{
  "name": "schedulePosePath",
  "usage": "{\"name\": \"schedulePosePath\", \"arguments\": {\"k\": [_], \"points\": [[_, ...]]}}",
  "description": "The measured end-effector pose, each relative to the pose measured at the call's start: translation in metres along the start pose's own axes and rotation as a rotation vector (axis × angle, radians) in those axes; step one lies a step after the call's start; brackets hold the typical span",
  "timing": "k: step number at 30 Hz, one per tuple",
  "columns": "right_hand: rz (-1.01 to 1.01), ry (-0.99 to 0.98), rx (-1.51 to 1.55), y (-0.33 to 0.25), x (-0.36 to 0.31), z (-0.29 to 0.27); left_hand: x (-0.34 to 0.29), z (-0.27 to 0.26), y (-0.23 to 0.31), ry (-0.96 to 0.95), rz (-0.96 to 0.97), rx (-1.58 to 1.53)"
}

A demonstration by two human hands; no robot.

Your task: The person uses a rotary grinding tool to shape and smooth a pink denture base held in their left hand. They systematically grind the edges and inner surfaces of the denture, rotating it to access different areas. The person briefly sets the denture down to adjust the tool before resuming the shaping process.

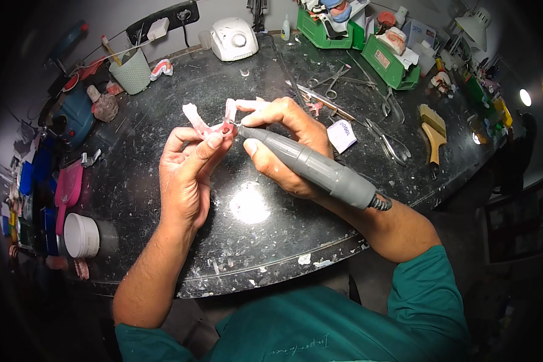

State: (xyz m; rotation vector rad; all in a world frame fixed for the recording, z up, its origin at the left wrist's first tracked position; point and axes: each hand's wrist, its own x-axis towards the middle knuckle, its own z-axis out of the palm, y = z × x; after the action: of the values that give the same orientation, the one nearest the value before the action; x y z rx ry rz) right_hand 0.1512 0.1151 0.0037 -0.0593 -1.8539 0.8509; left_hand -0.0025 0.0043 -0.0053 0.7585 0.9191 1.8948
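Note:
My left hand [190, 172] pinches a pink and whitish U-shaped denture piece [198, 122] between thumb and fingers, above the bench. Its two arms point up and away from me. A thick grey rotary handpiece [323, 171] lies in my right hand [295, 130], gripped like a pen, with its cord end over my right forearm. The handpiece's small metal tip meets the right side of the denture piece, or is very close to it; whether they touch, I cannot tell. My right fingertips are right beside the piece.
On the dark bench [271, 238], a white control box [234, 40] stands at the back. Scissors [330, 81], pliers [387, 142] and a brush [433, 130] lie to the right, before green bins [392, 63]. A white tub [81, 235] and pink dustpan [69, 184] are at left.

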Motion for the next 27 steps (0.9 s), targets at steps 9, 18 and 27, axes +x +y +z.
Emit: {"name": "schedulePosePath", "arguments": {"k": [9, 18, 27], "points": [[-0.069, -0.084, -0.105, -0.0037, 0.0009, -0.0011, -0.0029, 0.0016, -0.003, 0.005, 0.074, 0.077], [-0.047, -0.127, -0.125, -0.0026, -0.0022, -0.0016, -0.0046, 0.0036, -0.0041, 0.006, 0.152, 0.183], [-0.043, -0.129, -0.117, -0.0033, -0.0035, 0.0008, -0.0055, 0.0058, -0.005, -0.022, 0.255, 0.266]]}}
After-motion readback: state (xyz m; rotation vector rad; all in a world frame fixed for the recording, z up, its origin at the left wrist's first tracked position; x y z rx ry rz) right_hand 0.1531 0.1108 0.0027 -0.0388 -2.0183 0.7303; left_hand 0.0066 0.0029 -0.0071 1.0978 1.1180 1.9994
